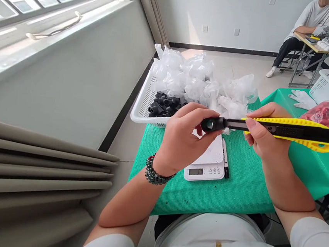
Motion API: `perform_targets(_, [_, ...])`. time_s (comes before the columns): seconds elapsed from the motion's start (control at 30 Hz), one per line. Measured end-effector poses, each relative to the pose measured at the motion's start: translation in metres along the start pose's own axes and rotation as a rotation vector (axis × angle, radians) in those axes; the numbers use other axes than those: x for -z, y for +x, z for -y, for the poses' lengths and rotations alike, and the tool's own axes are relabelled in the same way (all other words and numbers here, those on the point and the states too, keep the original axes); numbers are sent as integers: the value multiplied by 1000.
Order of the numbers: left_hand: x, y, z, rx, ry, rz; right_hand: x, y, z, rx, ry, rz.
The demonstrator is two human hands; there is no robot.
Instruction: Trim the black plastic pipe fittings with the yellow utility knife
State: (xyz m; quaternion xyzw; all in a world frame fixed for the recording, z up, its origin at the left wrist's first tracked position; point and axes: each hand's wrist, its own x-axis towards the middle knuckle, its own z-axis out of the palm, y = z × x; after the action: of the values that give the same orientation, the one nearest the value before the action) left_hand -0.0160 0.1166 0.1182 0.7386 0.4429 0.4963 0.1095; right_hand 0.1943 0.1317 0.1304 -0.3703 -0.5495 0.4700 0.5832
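My left hand (188, 137) pinches a small black rubber piece (210, 124) with a round hole, above the scale. In my right hand (264, 135) is a yellow and black utility knife (303, 133), its tip end pointing left and meeting the stem of the black piece. Both are held level over the table. Below them lies a white digital scale (205, 172), partly hidden by my left hand. A black and white marker (225, 160) rests along the scale's right side. More black rubber pieces (163, 106) fill the front of a white basket (142, 115) beyond my left hand.
Clear plastic bags (184, 71) are heaped in and beside the basket. On the right of the green tablecloth (252, 182) lie a white glove (302, 98), a bag of red pieces (322, 115) and another white basket (328, 83). A person (310, 23) sits at a far table.
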Motion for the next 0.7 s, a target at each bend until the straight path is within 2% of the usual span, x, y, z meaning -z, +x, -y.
perform_targets(0.1, [1, 2, 1, -63, -44, -1, -1, 2, 1, 89, 2, 14])
perform_targets(0.23, [0, 2, 1, -130, -150, 14, -3, 5, 0, 17, 48, 49])
perform_targets(0.4, [-3, -4, -4, 46, -283, 36, -1, 5, 2, 9, 76, 74])
perform_targets(0.53, [-3, -5, -13, 148, -561, 29, 2, 7, -3, 39, 59, 101])
perform_targets(0.7, [2, -3, -20, 407, -849, 110, 3, 7, -14, 143, 76, 144])
